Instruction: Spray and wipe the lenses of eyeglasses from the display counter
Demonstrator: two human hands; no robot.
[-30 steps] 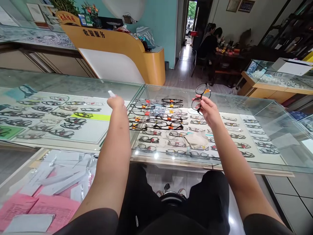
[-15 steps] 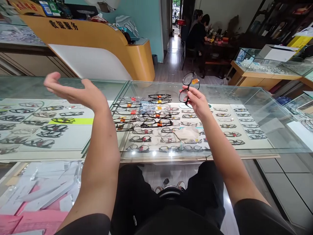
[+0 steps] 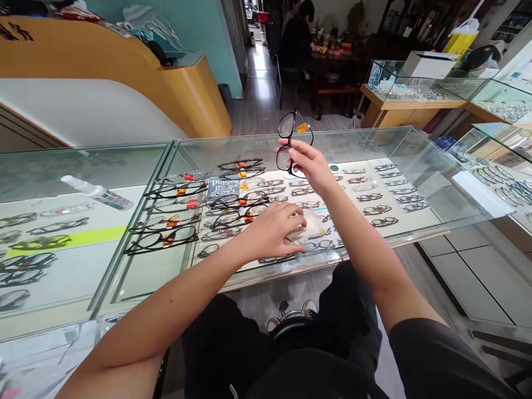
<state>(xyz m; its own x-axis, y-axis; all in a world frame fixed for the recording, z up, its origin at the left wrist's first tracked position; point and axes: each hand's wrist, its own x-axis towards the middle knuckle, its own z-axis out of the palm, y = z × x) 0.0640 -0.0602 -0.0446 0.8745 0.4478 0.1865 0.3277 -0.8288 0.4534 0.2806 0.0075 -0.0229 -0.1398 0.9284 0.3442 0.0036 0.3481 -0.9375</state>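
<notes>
At the pale cloth point(image 3: 317, 223), the left hand point(image 3: 272, 230) curves, fingers parted; beyond the cloth, the right hand point(image 3: 313, 166) grasps glasses point(image 3: 286, 126) between fingers.

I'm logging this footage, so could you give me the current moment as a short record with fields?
Right hand: right hand holds black glasses on end, raised above the counter
Left hand: left hand over the cloth, fingers bent; grip unclear
Left of hands: spray bottle; tagged glasses in a column
Under the glass: rows of frames
Tags: orange on the raised pair; red, orange and yellow in the column
Background: person in black at a table
</notes>
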